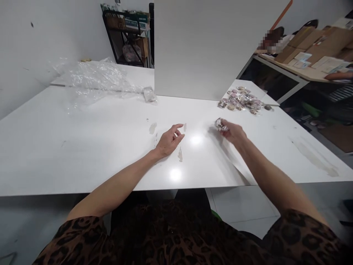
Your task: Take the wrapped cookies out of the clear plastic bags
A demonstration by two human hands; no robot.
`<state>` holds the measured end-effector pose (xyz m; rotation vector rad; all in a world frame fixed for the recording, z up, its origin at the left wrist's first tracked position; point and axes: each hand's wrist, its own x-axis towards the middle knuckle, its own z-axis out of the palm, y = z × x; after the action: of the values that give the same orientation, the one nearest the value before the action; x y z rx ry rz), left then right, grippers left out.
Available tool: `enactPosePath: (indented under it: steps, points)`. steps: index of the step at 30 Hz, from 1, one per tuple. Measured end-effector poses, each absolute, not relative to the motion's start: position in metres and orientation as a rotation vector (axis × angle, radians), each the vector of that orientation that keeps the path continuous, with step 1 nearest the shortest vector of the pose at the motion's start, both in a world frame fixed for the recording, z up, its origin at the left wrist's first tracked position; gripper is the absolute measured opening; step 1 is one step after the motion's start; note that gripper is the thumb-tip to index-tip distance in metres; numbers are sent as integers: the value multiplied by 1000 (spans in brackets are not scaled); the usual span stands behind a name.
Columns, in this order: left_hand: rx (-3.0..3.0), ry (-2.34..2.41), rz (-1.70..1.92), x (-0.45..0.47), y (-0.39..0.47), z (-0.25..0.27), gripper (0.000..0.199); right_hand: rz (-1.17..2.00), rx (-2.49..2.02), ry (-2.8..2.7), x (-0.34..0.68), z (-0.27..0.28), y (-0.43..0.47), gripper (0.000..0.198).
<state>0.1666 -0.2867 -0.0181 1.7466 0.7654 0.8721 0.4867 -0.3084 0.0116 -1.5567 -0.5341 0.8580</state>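
My right hand point(234, 131) is closed around a small item in a clear, shiny plastic packet point(221, 124), raised a little over the white table point(110, 162). What the packet contains is too small to make out. Resting on the tabletop near the middle, my left hand point(169, 141) has its thumb and fingers apart and curved, with nothing between them. Beyond my right hand lies a loose pile of small wrapped packets point(242, 100), some with pinkish and brownish contents.
A tall pale panel point(198, 48) stands at the table's back. Crumpled clear plastic point(93, 79) and a small clear packet point(149, 94) lie at back left. Behind are a black shelf rack point(124, 33) and, rightward, cardboard boxes point(317, 44) beside another person's arm point(340, 76).
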Motion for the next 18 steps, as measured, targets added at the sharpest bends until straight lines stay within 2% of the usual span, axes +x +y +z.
enactPosePath:
  steps: [2, 6, 12, 18]
  points:
    - [1813, 771, 900, 167, -285, -20, 41, 711, -1453, -504, 522, 27, -271, 19]
    - [1892, 799, 970, 165, -283, -20, 38, 598, -1455, -472, 544, 34, -232, 23]
    - [1969, 765, 993, 167, -281, -24, 36, 790, -1545, -680, 480, -13, -254, 32]
    - [2041, 680, 1082, 169, -280, -30, 36, 795, -1525, -1152, 411, -9, -236, 38]
